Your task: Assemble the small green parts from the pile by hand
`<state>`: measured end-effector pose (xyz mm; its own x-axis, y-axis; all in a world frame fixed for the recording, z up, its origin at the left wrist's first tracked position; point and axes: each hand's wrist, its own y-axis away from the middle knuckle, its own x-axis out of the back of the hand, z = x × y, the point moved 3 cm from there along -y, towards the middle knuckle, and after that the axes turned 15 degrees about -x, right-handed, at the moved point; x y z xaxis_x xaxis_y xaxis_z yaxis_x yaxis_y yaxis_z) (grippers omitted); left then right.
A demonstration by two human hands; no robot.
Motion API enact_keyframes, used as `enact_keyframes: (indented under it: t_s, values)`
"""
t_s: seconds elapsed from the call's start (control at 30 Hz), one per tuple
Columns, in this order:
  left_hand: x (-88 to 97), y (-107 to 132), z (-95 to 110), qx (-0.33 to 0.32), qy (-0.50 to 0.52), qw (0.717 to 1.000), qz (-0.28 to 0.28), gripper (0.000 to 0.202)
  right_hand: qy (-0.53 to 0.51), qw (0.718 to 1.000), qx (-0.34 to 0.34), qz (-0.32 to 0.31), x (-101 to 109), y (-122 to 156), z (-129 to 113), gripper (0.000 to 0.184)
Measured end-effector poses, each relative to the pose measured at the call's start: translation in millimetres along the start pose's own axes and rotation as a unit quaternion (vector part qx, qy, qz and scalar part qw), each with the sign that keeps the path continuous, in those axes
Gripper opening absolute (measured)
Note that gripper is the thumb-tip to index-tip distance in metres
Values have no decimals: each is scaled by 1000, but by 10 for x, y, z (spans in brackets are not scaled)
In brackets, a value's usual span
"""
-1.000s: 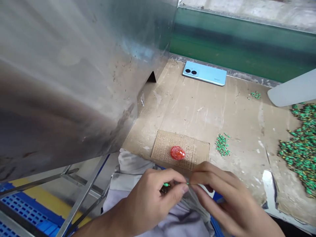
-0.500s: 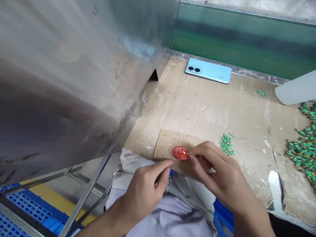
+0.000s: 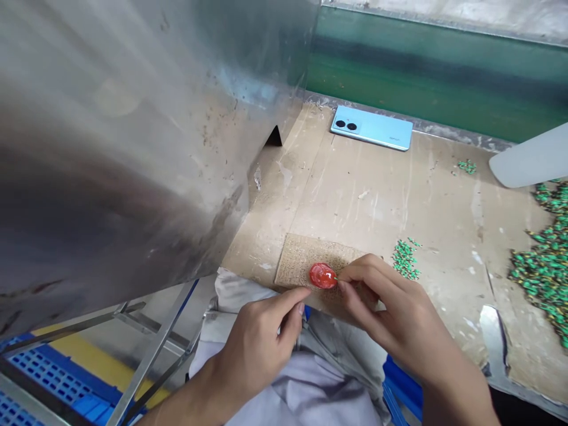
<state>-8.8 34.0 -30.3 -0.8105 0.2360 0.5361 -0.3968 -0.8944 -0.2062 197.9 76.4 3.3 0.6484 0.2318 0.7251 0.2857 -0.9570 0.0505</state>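
A small red glossy blob [image 3: 322,276] sits on a perforated cardboard piece [image 3: 298,262] at the near edge of the cardboard-covered bench [image 3: 355,195]. My right hand [image 3: 390,319] pinches a tiny part whose tip touches the right side of the red blob. My left hand [image 3: 261,343] hovers just below the bench edge, its fingers curled round something I cannot make out. A small heap of green parts [image 3: 404,259] lies right of my right hand. A far larger heap of green parts [image 3: 545,266] spreads at the right edge.
A large metal sheet-steel housing [image 3: 133,136] fills the left. A light blue phone [image 3: 371,128] lies face down at the back, before a green wall [image 3: 435,77]. A white plastic object [image 3: 528,160] juts in at right. Blue crates [image 3: 48,384] sit below left.
My right hand moved from my lap up to the red blob with a tiny part and has held there. My left hand dropped slightly and stayed curled.
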Motion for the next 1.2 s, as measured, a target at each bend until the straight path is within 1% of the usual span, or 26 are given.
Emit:
enact_keyframes:
  t_s: [0.1,0.17,0.23,0.37,0.6,0.73,0.93,1.07,1.2]
  values:
    - [8,-2,0,3,-1,1000,-4,32,-1,999,-22,39,119,-1,91,9]
    - [8,1,-3,-1,-3,1000,-3,32,28,995,-45,79,197,-7,198,8]
    - [6,2,-9,-5,-7,1000,0,32,68,991,-59,99,229,-17,300,9]
    - [4,-10,-16,0,-9,1000,-1,33,102,988,-64,92,168,-35,404,12]
    - [20,-27,5,-6,-14,1000,4,34,127,986,-61,91,58,-53,415,12]
    - [19,-29,1,-2,-15,1000,5,34,130,986,-59,85,56,-70,428,14]
    - [29,-23,-1,-11,-15,1000,14,33,120,988,-63,74,87,-61,437,12]
    - [20,-22,-4,-13,-6,1000,8,34,105,988,-69,86,109,-42,443,12]
    - [18,-17,-8,-11,-15,1000,6,33,114,988,-54,88,92,-51,405,11]
